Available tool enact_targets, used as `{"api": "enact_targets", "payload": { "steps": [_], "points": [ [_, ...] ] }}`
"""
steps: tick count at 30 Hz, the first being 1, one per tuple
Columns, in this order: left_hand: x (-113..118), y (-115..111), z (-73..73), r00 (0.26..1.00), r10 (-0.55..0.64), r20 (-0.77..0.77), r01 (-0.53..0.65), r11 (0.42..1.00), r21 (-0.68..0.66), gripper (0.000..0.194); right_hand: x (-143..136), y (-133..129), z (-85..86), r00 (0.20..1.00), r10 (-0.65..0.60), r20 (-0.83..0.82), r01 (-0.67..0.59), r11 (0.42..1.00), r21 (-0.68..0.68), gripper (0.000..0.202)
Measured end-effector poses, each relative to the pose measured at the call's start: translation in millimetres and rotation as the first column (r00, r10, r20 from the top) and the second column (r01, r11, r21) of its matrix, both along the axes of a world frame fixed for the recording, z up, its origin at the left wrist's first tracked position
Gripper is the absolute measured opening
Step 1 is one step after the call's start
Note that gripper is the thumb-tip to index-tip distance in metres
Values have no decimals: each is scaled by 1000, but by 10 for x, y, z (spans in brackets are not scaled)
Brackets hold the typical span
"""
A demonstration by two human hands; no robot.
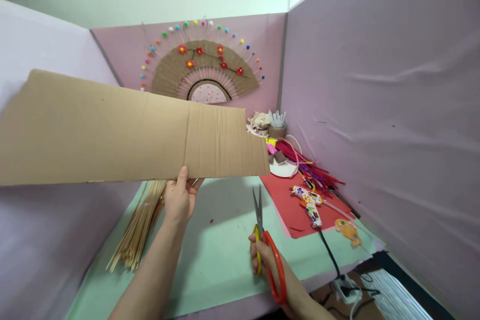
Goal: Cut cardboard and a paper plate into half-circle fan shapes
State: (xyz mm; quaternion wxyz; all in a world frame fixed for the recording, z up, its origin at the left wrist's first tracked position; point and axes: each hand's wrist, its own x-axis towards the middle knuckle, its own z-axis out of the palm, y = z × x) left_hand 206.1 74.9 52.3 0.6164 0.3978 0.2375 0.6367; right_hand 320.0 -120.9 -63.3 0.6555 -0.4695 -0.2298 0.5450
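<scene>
A long piece of brown cardboard [123,135] spans the left and middle of the view, raised above the table. My left hand [180,197] grips its lower edge, the thumb on the near face and the other fingers partly hidden behind. Its right end has a stepped, cut-out corner and several vertical creases. Lower right, my right hand [264,257] holds scissors [259,215] with one red and one yellow handle loop. Their blades point up, slightly parted, and stand below the cardboard without touching it.
Thin wooden sticks [138,230] lie bundled at left. On red sheets [287,215] at right lies a patterned glue gun [309,205], its cord running to a power strip [347,287]. Pipe cleaners [315,170] lie behind. A flower-decorated fan [204,62] hangs on the back panel.
</scene>
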Motion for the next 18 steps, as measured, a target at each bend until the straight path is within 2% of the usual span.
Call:
{"api": "enact_targets", "payload": {
  "steps": [2, 8, 18],
  "points": [
    [38, -5, -17, 1000, -2, 13, 2, 1000, -5, 32, 26, 115, 50, 999, 30, 15, -29, 999, -27, 45],
    [61, -59, -81, 1000, 13, 20, -12, 999, -33, 29, 142, 415, 158, 995, 12, 101, -8, 999, -34, 46],
    [1, -46, -146, 1000, -18, 26, 18, 999, -30, 30, 260, 494, 281, 984, 14, 178, -14, 1000, 1, 44]
  ]
}}
